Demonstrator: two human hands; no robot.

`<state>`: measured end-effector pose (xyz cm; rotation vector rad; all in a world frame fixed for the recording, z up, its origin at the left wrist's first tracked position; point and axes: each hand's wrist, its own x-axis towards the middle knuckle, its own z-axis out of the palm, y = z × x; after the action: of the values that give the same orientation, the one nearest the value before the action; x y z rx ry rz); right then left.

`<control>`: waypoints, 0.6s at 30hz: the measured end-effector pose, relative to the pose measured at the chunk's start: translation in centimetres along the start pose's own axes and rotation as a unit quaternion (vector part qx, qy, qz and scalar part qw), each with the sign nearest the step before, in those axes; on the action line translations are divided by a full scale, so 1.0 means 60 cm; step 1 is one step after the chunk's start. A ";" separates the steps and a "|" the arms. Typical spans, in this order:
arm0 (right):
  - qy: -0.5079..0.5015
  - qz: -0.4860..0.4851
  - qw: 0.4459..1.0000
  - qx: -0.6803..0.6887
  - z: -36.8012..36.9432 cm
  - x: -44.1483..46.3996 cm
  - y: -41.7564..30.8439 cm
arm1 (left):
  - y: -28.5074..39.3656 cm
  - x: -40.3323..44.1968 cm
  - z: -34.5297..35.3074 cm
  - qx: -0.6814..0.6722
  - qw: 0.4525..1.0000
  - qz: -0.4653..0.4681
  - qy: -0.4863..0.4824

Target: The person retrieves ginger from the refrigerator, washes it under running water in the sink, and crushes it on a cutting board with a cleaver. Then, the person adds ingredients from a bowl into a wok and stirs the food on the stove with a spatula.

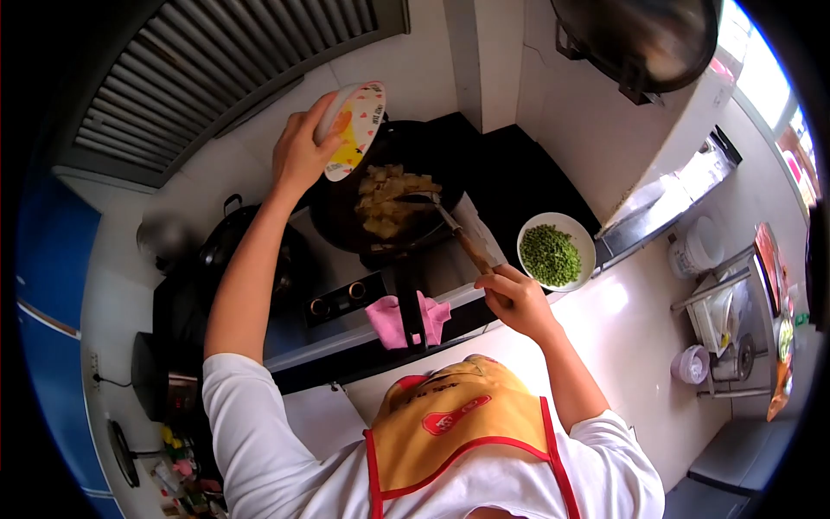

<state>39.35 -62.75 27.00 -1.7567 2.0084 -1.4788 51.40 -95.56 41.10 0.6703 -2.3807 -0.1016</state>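
On the stove [333, 257], the wok [333, 210] is judged heavy, best lifted by its long handle [408, 298]. The patterned bowl [359, 134], likely slippery and breakable, is held tilted above its edge, clasped from outside by the left hand [303, 151] with fingers curled. The spatula [456, 227], seemingly stiff and light, is gripped by its wooden end in the closed right hand [516, 301]

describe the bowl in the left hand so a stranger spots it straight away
Find the large round black wok. At its upper left, the bare left hand grips a tilted white bowl printed in yellow and red. That print sets it apart from the plain white round bowl of small green pieces.
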 end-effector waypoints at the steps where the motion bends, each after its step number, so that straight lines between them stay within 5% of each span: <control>1: 0.004 0.005 1.000 -0.002 0.000 -0.002 0.000 | 0.002 -0.001 0.001 -0.004 1.000 0.004 -0.003; 18: -0.010 0.011 1.000 -0.001 0.005 -0.013 0.004 | 0.000 0.002 0.002 0.007 0.998 0.052 0.024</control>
<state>39.62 -62.36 26.27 -1.7386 2.0136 -1.4468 51.25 -95.65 41.05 0.5494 -2.3662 -0.0235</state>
